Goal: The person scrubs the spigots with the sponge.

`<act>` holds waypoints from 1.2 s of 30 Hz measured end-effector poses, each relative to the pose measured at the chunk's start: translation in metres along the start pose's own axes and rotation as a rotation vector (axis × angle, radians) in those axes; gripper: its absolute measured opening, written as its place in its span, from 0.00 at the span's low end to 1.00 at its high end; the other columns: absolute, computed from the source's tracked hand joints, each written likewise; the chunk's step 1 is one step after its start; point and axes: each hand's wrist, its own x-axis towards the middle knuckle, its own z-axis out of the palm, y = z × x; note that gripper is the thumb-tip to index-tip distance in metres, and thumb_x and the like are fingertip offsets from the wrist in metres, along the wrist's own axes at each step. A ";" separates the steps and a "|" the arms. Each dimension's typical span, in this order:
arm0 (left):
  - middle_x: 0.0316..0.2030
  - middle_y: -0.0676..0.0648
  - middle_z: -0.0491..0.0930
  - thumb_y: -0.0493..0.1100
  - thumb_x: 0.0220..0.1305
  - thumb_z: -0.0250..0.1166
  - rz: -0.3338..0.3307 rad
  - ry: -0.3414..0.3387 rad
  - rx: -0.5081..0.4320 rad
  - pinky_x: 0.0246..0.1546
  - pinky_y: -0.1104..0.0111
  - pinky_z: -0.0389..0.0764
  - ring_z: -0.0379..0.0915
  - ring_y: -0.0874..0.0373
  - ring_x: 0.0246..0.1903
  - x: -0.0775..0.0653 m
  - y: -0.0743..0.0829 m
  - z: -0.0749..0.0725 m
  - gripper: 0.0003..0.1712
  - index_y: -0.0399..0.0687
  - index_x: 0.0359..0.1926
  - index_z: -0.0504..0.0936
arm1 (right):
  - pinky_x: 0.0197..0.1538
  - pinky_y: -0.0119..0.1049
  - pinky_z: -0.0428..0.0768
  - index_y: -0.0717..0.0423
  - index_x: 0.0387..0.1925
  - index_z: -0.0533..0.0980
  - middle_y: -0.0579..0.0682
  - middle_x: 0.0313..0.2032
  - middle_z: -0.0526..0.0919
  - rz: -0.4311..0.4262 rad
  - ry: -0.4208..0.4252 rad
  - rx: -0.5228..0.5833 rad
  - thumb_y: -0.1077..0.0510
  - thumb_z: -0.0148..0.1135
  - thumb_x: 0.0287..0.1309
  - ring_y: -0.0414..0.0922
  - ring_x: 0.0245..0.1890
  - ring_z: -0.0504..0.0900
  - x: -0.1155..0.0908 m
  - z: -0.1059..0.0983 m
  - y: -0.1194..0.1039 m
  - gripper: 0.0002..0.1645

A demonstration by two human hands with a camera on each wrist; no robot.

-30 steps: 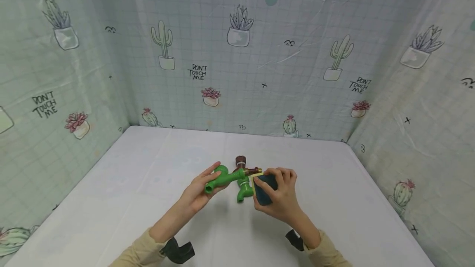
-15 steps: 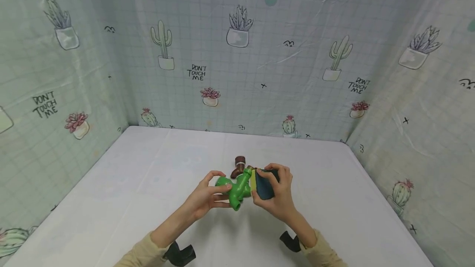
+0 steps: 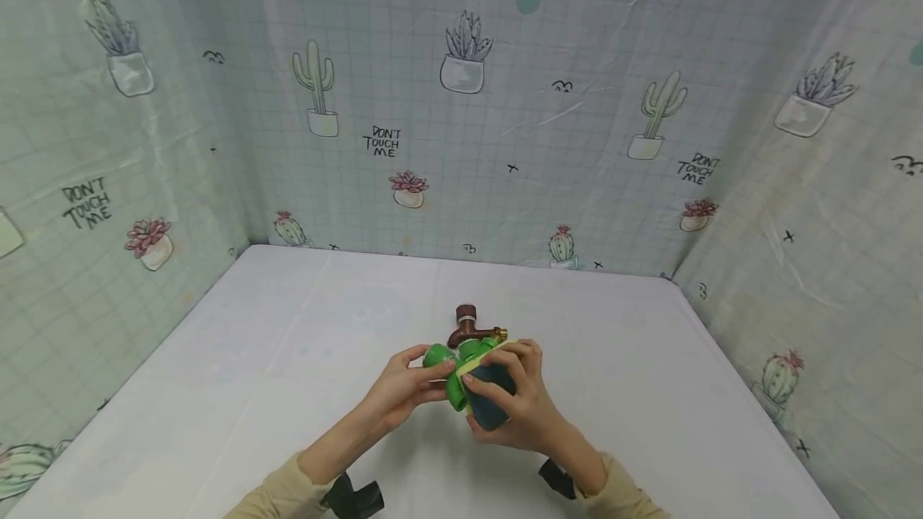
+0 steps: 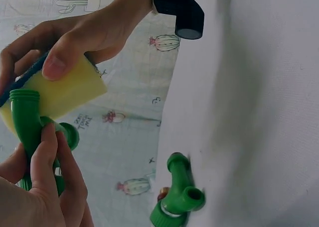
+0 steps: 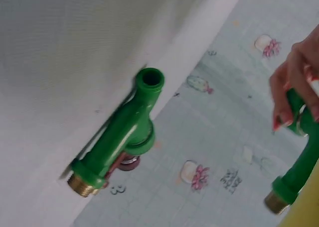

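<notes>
In the head view my left hand [image 3: 400,391] grips a green plastic tap [image 3: 456,395] by its round knob, above the table. My right hand [image 3: 530,407] pinches a sponge [image 3: 490,395], yellow on one side and dark blue on the other. The yellow face [image 4: 75,85] lies against the tap's body, hiding much of it from the head view. The right wrist view shows the held tap's brass threaded end [image 5: 275,203] beside the sponge. A second green tap [image 5: 119,132] rests on the table beyond the hands, partly covered in the head view.
A brown tap [image 3: 461,335] with a brass end lies just behind the second green tap. Black elbow-shaped pieces [image 3: 364,499] sit at both wrists. The white table [image 3: 324,327] is backed by a cactus-print cloth [image 3: 461,150].
My left hand has turned the held tap, swinging its threaded end from pointing right to pointing away. My right hand has brought the sponge left and down, over the tap's body.
</notes>
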 end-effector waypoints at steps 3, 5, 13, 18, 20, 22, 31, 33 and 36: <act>0.32 0.49 0.78 0.40 0.56 0.62 0.003 -0.011 0.009 0.36 0.68 0.82 0.80 0.60 0.30 0.000 -0.001 -0.001 0.33 0.29 0.58 0.59 | 0.42 0.54 0.60 0.47 0.44 0.77 0.58 0.41 0.71 -0.043 -0.026 -0.051 0.40 0.56 0.46 0.54 0.43 0.63 0.003 -0.002 0.001 0.25; 0.32 0.48 0.79 0.40 0.56 0.62 0.008 -0.029 0.010 0.36 0.67 0.82 0.81 0.59 0.31 -0.001 -0.001 -0.002 0.32 0.29 0.58 0.60 | 0.42 0.54 0.59 0.46 0.44 0.77 0.57 0.41 0.71 -0.044 -0.034 -0.086 0.40 0.55 0.46 0.54 0.42 0.63 0.003 -0.003 0.005 0.24; 0.37 0.44 0.77 0.37 0.55 0.62 0.033 -0.011 0.048 0.38 0.64 0.82 0.81 0.56 0.33 -0.007 0.004 -0.004 0.30 0.30 0.57 0.63 | 0.41 0.57 0.58 0.47 0.45 0.77 0.58 0.42 0.72 0.061 -0.099 -0.285 0.46 0.67 0.31 0.55 0.41 0.62 -0.005 -0.015 0.024 0.30; 0.36 0.43 0.77 0.37 0.53 0.64 0.074 0.050 0.139 0.37 0.63 0.82 0.80 0.57 0.31 -0.008 0.005 -0.005 0.29 0.37 0.56 0.64 | 0.40 0.56 0.56 0.51 0.43 0.77 0.60 0.41 0.71 0.275 -0.024 -0.182 0.40 0.50 0.51 0.56 0.40 0.61 -0.009 -0.025 0.033 0.25; 0.34 0.42 0.77 0.36 0.53 0.64 0.088 0.065 0.169 0.37 0.62 0.82 0.81 0.57 0.30 -0.008 0.005 -0.005 0.28 0.37 0.54 0.65 | 0.42 0.55 0.55 0.51 0.43 0.76 0.59 0.43 0.70 0.371 -0.020 -0.068 0.38 0.51 0.51 0.54 0.42 0.60 -0.008 -0.027 0.031 0.26; 0.32 0.42 0.77 0.35 0.52 0.64 0.096 0.071 0.179 0.36 0.61 0.82 0.81 0.56 0.30 -0.007 0.004 -0.004 0.27 0.37 0.52 0.65 | 0.43 0.53 0.56 0.51 0.45 0.75 0.57 0.44 0.69 0.432 -0.045 0.021 0.37 0.51 0.51 0.52 0.43 0.60 -0.006 -0.027 0.025 0.28; 0.35 0.40 0.78 0.34 0.54 0.62 0.181 0.089 0.153 0.34 0.56 0.82 0.81 0.51 0.31 0.003 0.005 0.003 0.25 0.35 0.53 0.65 | 0.44 0.52 0.61 0.46 0.49 0.73 0.53 0.47 0.68 0.395 -0.172 0.107 0.37 0.53 0.51 0.49 0.48 0.59 0.004 -0.008 -0.010 0.27; 0.36 0.40 0.77 0.34 0.54 0.61 0.196 0.108 0.145 0.34 0.57 0.82 0.81 0.53 0.31 0.004 0.006 0.005 0.25 0.35 0.54 0.65 | 0.44 0.51 0.61 0.45 0.49 0.73 0.53 0.46 0.68 0.367 -0.172 0.104 0.37 0.52 0.51 0.48 0.47 0.59 0.002 -0.006 -0.014 0.26; 0.39 0.38 0.76 0.33 0.55 0.61 0.206 0.143 0.118 0.35 0.58 0.82 0.81 0.54 0.32 0.004 0.006 0.006 0.27 0.35 0.56 0.64 | 0.44 0.50 0.60 0.44 0.48 0.73 0.52 0.46 0.68 0.308 -0.181 0.106 0.37 0.51 0.50 0.48 0.46 0.60 0.000 -0.005 -0.017 0.26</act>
